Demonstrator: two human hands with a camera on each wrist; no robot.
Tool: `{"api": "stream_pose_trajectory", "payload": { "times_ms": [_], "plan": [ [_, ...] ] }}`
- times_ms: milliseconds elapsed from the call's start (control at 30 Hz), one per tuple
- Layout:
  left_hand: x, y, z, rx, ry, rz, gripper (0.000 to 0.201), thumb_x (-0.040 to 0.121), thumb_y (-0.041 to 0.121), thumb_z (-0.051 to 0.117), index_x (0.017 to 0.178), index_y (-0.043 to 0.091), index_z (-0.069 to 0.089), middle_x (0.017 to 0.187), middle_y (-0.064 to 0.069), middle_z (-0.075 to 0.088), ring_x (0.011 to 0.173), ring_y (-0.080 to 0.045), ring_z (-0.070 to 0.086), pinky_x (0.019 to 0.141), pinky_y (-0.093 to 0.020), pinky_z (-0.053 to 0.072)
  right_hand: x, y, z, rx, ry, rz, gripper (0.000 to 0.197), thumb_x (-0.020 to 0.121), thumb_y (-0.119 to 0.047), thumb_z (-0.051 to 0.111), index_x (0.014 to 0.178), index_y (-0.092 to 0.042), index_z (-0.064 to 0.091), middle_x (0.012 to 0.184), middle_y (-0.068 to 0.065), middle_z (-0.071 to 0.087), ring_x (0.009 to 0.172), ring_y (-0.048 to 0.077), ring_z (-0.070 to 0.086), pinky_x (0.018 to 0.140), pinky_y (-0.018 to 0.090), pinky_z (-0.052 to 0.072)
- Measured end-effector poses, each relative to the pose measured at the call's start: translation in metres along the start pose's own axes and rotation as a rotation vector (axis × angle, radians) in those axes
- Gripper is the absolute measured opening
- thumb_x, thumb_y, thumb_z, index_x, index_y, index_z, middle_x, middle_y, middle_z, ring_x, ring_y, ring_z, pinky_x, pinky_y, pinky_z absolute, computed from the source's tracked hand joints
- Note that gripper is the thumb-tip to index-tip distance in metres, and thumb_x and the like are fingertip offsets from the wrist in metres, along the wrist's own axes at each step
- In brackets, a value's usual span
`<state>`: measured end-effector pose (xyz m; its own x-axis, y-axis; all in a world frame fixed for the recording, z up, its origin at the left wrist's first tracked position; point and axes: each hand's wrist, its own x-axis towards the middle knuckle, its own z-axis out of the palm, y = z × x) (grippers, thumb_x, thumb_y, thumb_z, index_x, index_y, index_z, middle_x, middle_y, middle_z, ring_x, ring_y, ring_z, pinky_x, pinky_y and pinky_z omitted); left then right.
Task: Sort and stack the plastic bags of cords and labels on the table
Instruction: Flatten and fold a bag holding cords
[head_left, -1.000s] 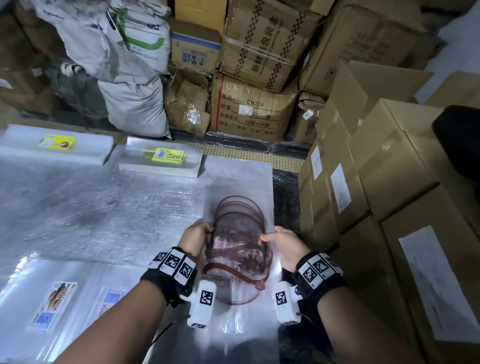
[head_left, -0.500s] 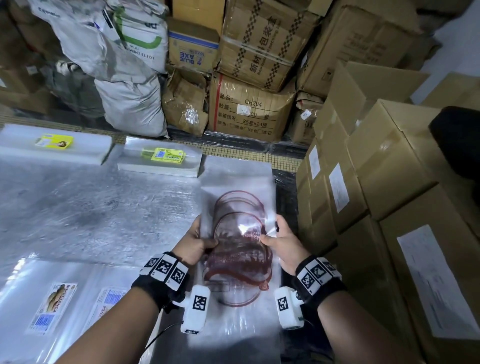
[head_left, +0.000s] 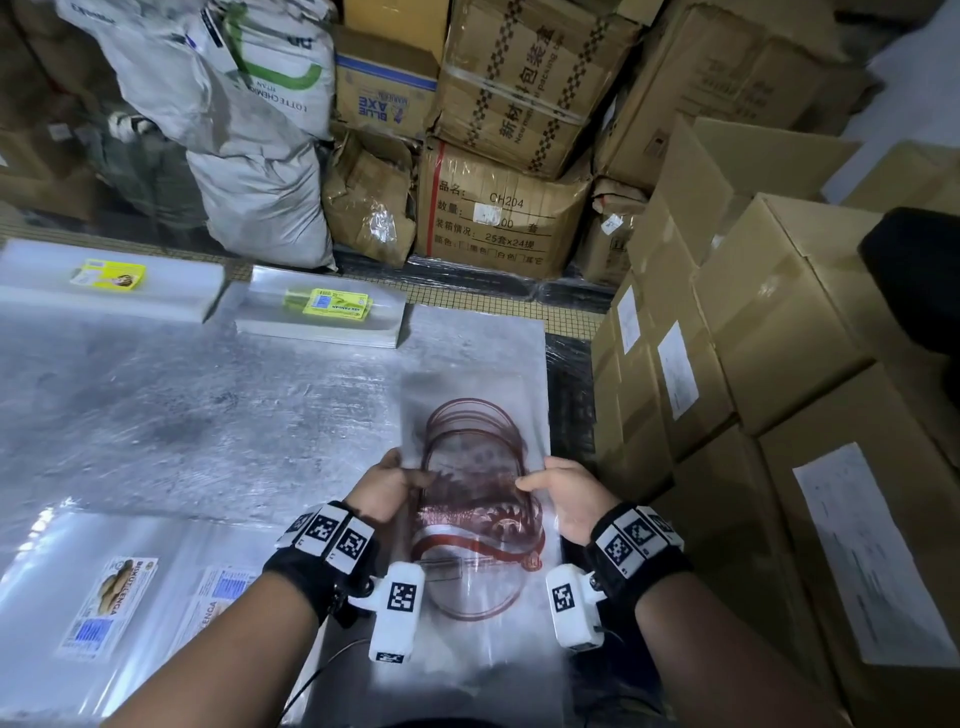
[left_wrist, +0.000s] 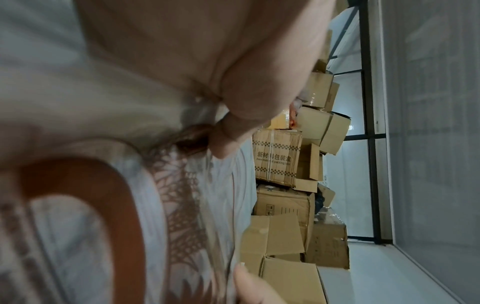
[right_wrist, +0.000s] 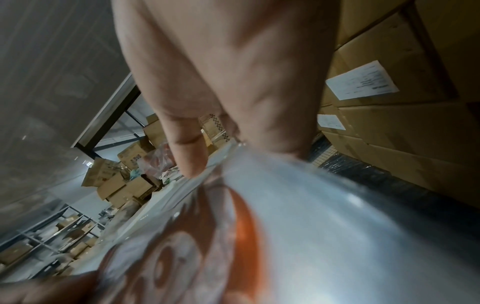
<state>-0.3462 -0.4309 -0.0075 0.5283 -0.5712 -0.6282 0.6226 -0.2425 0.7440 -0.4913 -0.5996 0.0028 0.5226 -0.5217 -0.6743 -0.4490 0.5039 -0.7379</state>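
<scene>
A clear plastic bag printed with dark red rings and a toothed pattern (head_left: 475, 467) is held just above the table's right part. My left hand (head_left: 387, 480) pinches its left edge, thumb on top. My right hand (head_left: 558, 491) pinches its right edge the same way. In the left wrist view the thumb (left_wrist: 233, 127) presses the printed plastic (left_wrist: 182, 195). The right wrist view shows a finger (right_wrist: 191, 150) on the bag (right_wrist: 285, 216). More clear bags with fish labels (head_left: 124, 597) lie flat at the near left. Two stacks of bags with yellow labels (head_left: 332, 304) (head_left: 111, 275) sit at the table's far edge.
The silver table (head_left: 208, 415) spreads to the left of the held bag. Cardboard boxes (head_left: 779, 338) rise close along the right side. More boxes (head_left: 498, 208) and white sacks (head_left: 249, 156) stand behind the table's far edge.
The bag was bunched between both hands a second ago; it has since been spread out flat, its upper part unrolled away from me. Both hands stayed on its edges.
</scene>
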Motion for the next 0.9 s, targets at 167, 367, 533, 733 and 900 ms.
{"api": "stream_pose_trajectory", "payload": {
  "times_ms": [167,367,533,733,900],
  "plan": [
    [-0.004,-0.003,-0.005,0.01,-0.007,0.042,0.039,0.08,-0.02,0.053,0.102,0.011,0.059,0.096,-0.017,0.068,0.098,-0.037,0.063,0.081,-0.04,0.05,0.006,0.01,0.001,-0.076,0.037,-0.076,0.03,0.088,0.019,0.049,0.115,0.01,0.059,0.103,0.023,0.066,0.094,0.033,0.066,0.09,0.043,0.053],
    [-0.01,-0.002,-0.005,-0.05,0.001,0.005,0.043,0.081,-0.021,0.048,0.112,0.006,0.059,0.077,-0.01,0.069,0.064,-0.023,0.066,0.058,-0.028,0.053,0.009,0.008,0.005,-0.162,0.126,-0.2,0.033,0.09,0.0,0.068,0.121,-0.005,0.058,0.104,0.007,0.062,0.098,0.023,0.061,0.093,0.036,0.052],
    [-0.006,-0.005,-0.005,0.0,0.078,0.0,0.038,0.063,-0.01,0.066,0.099,-0.001,0.057,0.078,-0.019,0.064,0.073,-0.03,0.06,0.075,-0.039,0.047,0.011,0.013,0.005,-0.232,0.175,-0.227,0.031,0.091,-0.02,0.071,0.07,-0.007,0.052,0.065,0.006,0.053,0.061,0.018,0.049,0.055,0.026,0.039],
    [-0.009,-0.009,-0.008,-0.006,0.063,0.062,0.041,0.069,-0.019,0.058,0.101,0.006,0.051,0.076,-0.018,0.055,0.063,-0.026,0.051,0.059,-0.036,0.041,-0.007,0.011,0.006,-0.129,0.056,-0.119,0.01,0.089,-0.004,0.068,0.098,-0.001,0.065,0.097,0.015,0.071,0.094,0.023,0.068,0.098,0.039,0.05],
    [-0.01,-0.009,-0.01,-0.038,-0.006,0.099,0.05,0.076,-0.024,0.046,0.099,0.016,0.062,0.072,-0.014,0.063,0.056,-0.024,0.059,0.055,-0.027,0.049,0.001,0.019,0.001,-0.112,0.067,-0.168,0.056,0.078,0.016,0.062,0.131,0.002,0.055,0.122,0.023,0.065,0.112,0.035,0.064,0.101,0.051,0.051]
  ]
}}
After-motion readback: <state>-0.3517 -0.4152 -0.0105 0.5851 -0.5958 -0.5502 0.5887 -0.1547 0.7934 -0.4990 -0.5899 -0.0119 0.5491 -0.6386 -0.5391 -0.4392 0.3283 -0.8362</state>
